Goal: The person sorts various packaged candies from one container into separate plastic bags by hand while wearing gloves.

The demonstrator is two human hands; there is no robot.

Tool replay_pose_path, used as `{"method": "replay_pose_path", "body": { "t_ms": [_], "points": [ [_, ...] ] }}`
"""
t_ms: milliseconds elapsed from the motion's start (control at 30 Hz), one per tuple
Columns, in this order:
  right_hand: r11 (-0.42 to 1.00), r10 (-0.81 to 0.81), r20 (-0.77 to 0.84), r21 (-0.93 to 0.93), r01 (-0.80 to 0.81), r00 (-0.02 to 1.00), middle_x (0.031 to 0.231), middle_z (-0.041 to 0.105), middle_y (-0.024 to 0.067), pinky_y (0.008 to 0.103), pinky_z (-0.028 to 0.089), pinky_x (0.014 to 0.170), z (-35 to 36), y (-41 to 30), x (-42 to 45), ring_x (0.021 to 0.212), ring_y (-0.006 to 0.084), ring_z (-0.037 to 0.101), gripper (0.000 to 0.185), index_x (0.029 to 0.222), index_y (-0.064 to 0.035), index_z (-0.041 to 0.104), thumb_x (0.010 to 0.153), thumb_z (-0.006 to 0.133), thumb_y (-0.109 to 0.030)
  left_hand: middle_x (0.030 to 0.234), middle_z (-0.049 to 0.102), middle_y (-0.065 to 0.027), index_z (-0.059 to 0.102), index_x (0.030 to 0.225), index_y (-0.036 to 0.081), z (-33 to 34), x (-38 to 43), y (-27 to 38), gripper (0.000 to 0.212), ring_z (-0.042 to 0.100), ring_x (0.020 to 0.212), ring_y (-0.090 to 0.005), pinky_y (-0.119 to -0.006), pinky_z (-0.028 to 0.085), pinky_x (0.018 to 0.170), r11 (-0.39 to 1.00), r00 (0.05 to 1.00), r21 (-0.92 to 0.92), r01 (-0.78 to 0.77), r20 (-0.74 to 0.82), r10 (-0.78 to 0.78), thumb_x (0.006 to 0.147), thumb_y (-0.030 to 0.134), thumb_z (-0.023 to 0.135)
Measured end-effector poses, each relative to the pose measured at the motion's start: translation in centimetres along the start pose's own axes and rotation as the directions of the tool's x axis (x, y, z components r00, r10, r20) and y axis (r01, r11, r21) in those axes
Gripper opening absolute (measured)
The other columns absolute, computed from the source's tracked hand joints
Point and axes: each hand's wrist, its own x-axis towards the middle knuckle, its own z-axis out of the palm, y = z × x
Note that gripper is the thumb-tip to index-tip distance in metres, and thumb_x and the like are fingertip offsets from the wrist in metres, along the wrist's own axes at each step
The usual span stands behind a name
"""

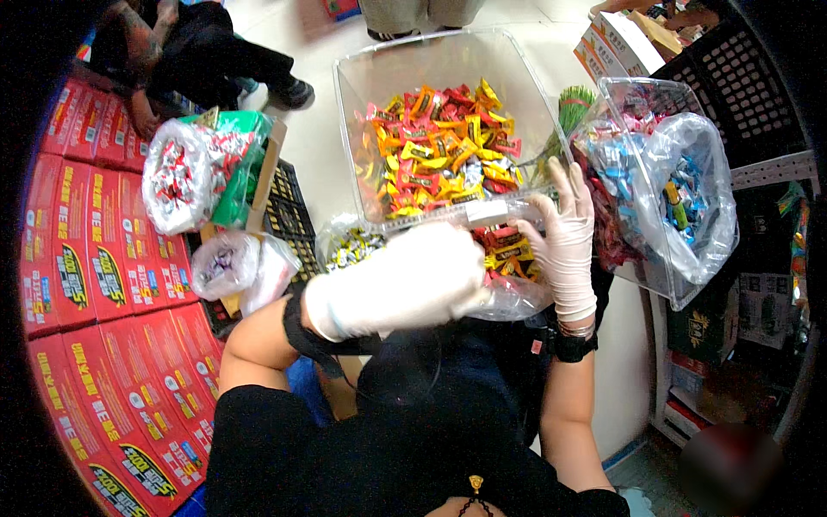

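My left hand (413,274), in a white glove and blurred by motion, is curled in front of the near rim of a clear plastic bin (446,210). Whether it holds anything is hidden. At the bin's near right corner, my right hand (567,239) has its gloved fingers spread, with nothing visible gripped. Red, yellow and orange wrapped candies (446,142) lie heaped in the bin. Between my hands, below the rim, a clear plastic bag (517,297) contains more candies (507,252) in similar wrappers. Part of that bag is hidden by my left hand.
Red printed cartons (116,239) are stacked at left. Bags of red-and-white candies (174,181) and purple candies (223,265) stand beside them. At right, a tilted clear bin (672,278) holds bagged blue candies (688,194). Another person's arm (139,58) is at upper left.
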Motion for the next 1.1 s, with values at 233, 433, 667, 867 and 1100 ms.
{"method": "replay_pose_path", "body": {
  "t_ms": [233, 433, 667, 867, 1100],
  "points": [
    [0.994, 0.038, 0.073, 0.096, -0.045, 0.997, 0.122, 0.058, 0.0054, 0.0487, 0.029, 0.104, 0.6, 1.3, 0.3, 0.123, 0.0260, 0.047, 0.031, 0.093, -0.0099, 0.057, 0.069, 0.075, -0.020, 0.096, 0.067, -0.0178, 0.063, 0.110, 0.000, -8.5, 4.8, -14.8, 0.037, 0.064, 0.089, -0.0307, -0.034, 0.049, 0.080, 0.835, 0.824, -0.134, 0.534, -0.139, -0.549, 0.084, 0.027, 0.059],
    [0.969, 0.072, 0.071, 0.233, -0.087, 0.995, 0.113, 0.063, 0.0045, 0.0473, 0.029, 0.104, 0.2, 0.9, 1.3, 0.117, 0.0256, 0.053, 0.029, 0.086, -0.0094, 0.058, 0.066, 0.077, -0.017, 0.090, 0.066, -0.0233, 0.067, 0.093, -0.002, -2.3, 8.5, -26.1, 0.059, 0.063, 0.085, -0.0369, -0.040, 0.049, 0.077, 0.747, 0.730, 0.112, 0.655, 0.159, -0.664, 0.070, 0.052, 0.065],
    [0.960, 0.118, 0.087, 0.243, -0.136, 0.989, 0.113, 0.064, 0.0029, 0.0460, 0.027, 0.104, 0.2, 1.4, 1.0, 0.116, 0.0236, 0.054, 0.026, 0.083, -0.0110, 0.060, 0.064, 0.078, -0.015, 0.100, 0.063, -0.0283, 0.062, 0.099, -0.008, 1.0, 10.7, -26.1, 0.084, 0.061, 0.095, -0.0386, -0.040, 0.047, 0.084, 0.691, 0.689, -0.008, 0.723, 0.086, -0.720, 0.063, 0.068, 0.068],
    [0.967, 0.092, 0.075, 0.231, -0.107, 0.993, 0.115, 0.063, 0.0016, 0.0451, 0.028, 0.104, 0.5, 1.4, 1.0, 0.115, 0.0234, 0.054, 0.028, 0.085, -0.0112, 0.059, 0.066, 0.078, -0.018, 0.123, 0.049, -0.0318, 0.041, 0.130, -0.004, 2.2, 11.1, -25.8, 0.102, 0.053, 0.110, -0.0415, -0.042, 0.043, 0.095, 0.772, 0.772, -0.079, 0.630, 0.172, -0.612, 0.060, 0.063, 0.076],
    [0.956, 0.116, 0.075, 0.260, -0.132, 0.990, 0.114, 0.064, 0.0016, 0.0442, 0.028, 0.103, 0.3, 1.1, 1.3, 0.114, 0.0231, 0.054, 0.025, 0.082, -0.0110, 0.060, 0.067, 0.078, -0.019, 0.137, 0.030, -0.0332, 0.010, 0.148, 0.012, 4.1, 10.9, -24.6, 0.127, 0.049, 0.113, -0.0468, -0.044, 0.042, 0.098, 0.834, 0.827, 0.104, 0.543, 0.110, -0.552, 0.052, 0.043, 0.087]
  ]
}}
